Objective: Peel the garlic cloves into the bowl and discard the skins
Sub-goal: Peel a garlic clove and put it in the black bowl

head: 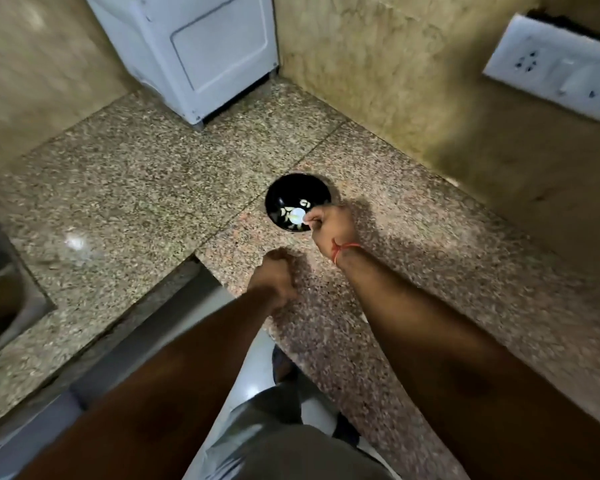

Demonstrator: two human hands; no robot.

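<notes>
Rightward, right hand (pixel 329 223) pinching garlic clove (pixel 297 215), bowl (pixel 297 188) rim

White appliance (pixel 201 46), switchboard (pixel 555 71), steel sink (pixel 4 289).

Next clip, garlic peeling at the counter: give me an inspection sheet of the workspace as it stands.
Surface: speckled granite counter, corner layout.
Job's things: round black bowl holding pale garlic pieces; one pale garlic piece pinched over it.
Clutter: nothing seen.
Hands: right hand pinches the piece at the bowl's rim; left hand fisted, contents hidden.
Cables: nothing seen.
Surroundings: white appliance, white wall socket plate, steel sink at left.
</notes>
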